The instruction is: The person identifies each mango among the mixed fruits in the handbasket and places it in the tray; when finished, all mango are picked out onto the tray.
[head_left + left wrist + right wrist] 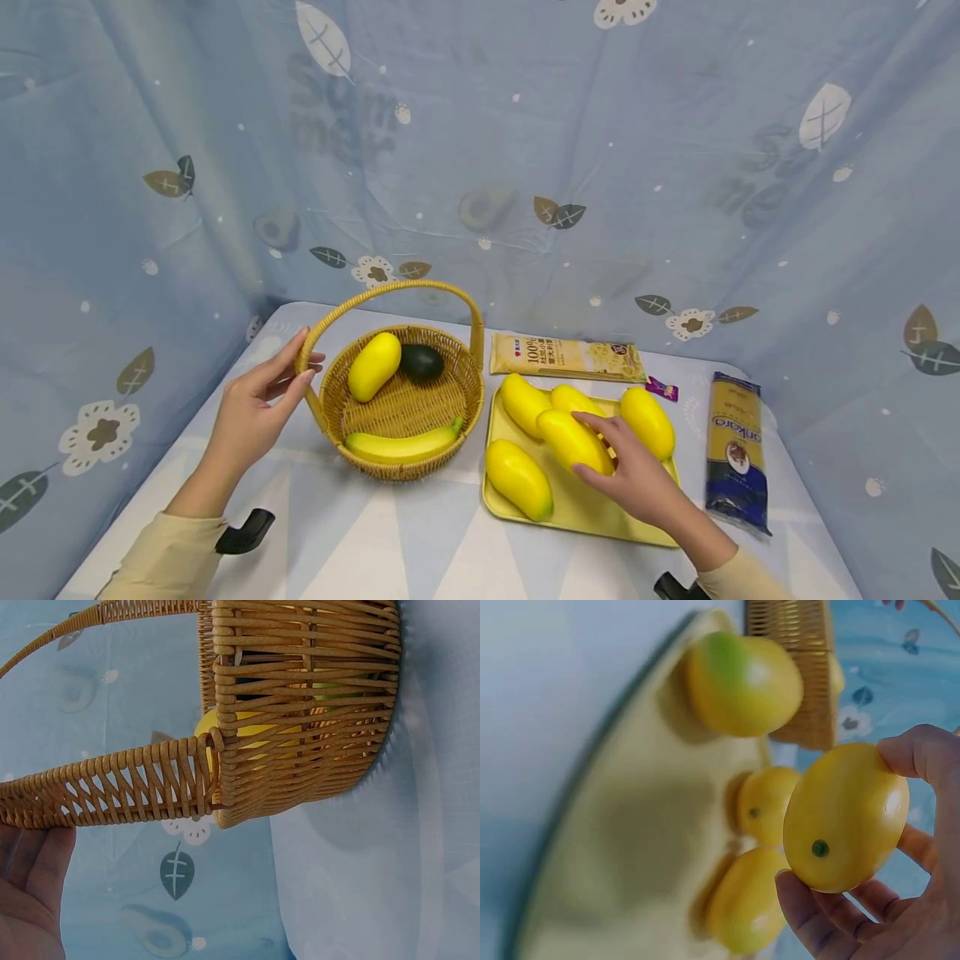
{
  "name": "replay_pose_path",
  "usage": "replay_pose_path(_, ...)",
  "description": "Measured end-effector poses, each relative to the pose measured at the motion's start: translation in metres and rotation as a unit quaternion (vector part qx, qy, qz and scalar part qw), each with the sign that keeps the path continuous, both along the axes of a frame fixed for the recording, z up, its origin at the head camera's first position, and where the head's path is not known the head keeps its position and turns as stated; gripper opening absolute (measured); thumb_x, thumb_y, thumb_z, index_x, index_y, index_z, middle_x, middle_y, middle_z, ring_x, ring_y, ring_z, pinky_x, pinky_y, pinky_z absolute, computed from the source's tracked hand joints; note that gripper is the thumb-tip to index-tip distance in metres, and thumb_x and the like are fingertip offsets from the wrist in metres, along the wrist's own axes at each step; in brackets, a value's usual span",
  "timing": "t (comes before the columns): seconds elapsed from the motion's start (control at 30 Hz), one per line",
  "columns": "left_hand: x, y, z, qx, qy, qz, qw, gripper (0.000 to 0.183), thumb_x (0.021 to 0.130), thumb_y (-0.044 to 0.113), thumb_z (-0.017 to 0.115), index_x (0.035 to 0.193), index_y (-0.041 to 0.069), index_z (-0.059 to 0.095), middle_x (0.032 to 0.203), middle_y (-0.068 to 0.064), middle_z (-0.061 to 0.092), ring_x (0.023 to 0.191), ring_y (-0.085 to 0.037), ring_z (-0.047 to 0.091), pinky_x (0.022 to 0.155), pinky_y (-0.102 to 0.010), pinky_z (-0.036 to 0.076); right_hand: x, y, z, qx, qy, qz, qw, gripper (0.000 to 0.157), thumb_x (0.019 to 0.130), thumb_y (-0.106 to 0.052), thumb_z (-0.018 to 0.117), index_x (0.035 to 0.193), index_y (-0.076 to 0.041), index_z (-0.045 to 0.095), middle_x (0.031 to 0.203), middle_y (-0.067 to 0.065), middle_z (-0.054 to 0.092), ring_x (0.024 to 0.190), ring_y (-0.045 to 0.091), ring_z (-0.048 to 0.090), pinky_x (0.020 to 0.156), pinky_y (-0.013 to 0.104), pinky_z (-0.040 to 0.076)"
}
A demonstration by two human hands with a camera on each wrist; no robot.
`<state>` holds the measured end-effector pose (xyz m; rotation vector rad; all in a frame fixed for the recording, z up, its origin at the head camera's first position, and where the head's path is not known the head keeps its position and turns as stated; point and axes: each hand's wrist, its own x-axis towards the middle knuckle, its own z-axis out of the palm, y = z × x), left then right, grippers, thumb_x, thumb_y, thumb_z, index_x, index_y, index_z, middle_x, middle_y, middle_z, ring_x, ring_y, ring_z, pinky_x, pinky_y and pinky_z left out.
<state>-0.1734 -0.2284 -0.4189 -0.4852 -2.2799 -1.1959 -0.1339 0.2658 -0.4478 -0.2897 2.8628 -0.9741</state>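
My right hand [630, 471] grips a yellow mango [573, 442] between thumb and fingers. In the right wrist view this mango [844, 817] is raised off the yellow tray [637, 892], its dark stem end showing. Other mangoes [517, 479] lie on the tray [592, 525] around it. On the left, my left hand [255, 400] holds the side of the handle of a wicker basket [408, 396], thumb in front and fingers behind. The basket stands upright and contains a mango [375, 367], a dark green avocado [422, 363] and a banana [405, 446].
Behind the tray lies a pale yellow pasta packet [566, 357], with a small purple wrapped sweet [662, 388] beside it. A blue and gold packet [737, 454] lies right of the tray. Patterned blue curtains [480, 150] enclose the table at the back and sides.
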Motion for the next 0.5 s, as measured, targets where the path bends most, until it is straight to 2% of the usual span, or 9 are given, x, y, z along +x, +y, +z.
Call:
replay_pose_path(0.27, -0.001, -0.001, 0.0, -0.002, 0.007, -0.003, 1.0, 0.073, 0.09, -0.01, 0.071, 0.152, 0.021, 0.049, 0.117, -0.017, 0.073, 0.108, 0.012, 0.06, 0.086, -0.006, 0.049, 0.012, 0.011, -0.029, 0.051, -0.038, -0.039, 0.997, 0.071, 0.083, -0.052, 0.081, 0.146, -0.033, 0.054, 0.121, 0.0, 0.055, 0.092, 0.014, 0.052, 0.083, 0.037, 0.051)
replay_pose_path(0.5, -0.001, 0.0, 0.0, -0.003, 0.007, -0.006, 1.0, 0.073, 0.09, -0.009, 0.071, 0.152, 0.022, 0.049, 0.117, -0.016, 0.073, 0.108, 0.012, 0.06, 0.086, -0.006, 0.049, 0.018, 0.01, -0.038, 0.086, -0.032, -0.057, 0.994, 0.072, 0.082, -0.05, 0.082, 0.146, -0.029, 0.055, 0.123, 0.004, 0.056, 0.093, 0.015, 0.056, 0.086, 0.042, 0.054)
